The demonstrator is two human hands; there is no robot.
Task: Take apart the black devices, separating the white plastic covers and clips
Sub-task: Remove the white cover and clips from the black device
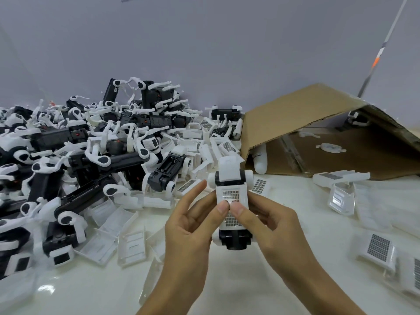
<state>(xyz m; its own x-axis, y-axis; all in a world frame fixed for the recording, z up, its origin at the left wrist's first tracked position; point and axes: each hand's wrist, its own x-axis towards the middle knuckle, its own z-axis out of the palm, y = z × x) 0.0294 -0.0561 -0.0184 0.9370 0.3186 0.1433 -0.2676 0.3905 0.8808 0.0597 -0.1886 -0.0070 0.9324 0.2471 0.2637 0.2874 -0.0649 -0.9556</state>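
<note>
A black device (236, 243) wrapped in a white plastic cover (230, 180) with a grey grid label is held upright above the table at centre. My left hand (188, 226) holds its left side, thumb pressing on the label. My right hand (272, 226) grips the right side, its thumb beside the left one on the cover. A large heap of black devices with white clips (86, 142) fills the left. Loose white covers (131, 246) lie in front of the heap.
A tipped cardboard box (306, 117) lies open at the right rear with a few white parts inside. More covers with grid labels (378, 248) sit on the white table (284, 280) at right. A grey wall stands behind.
</note>
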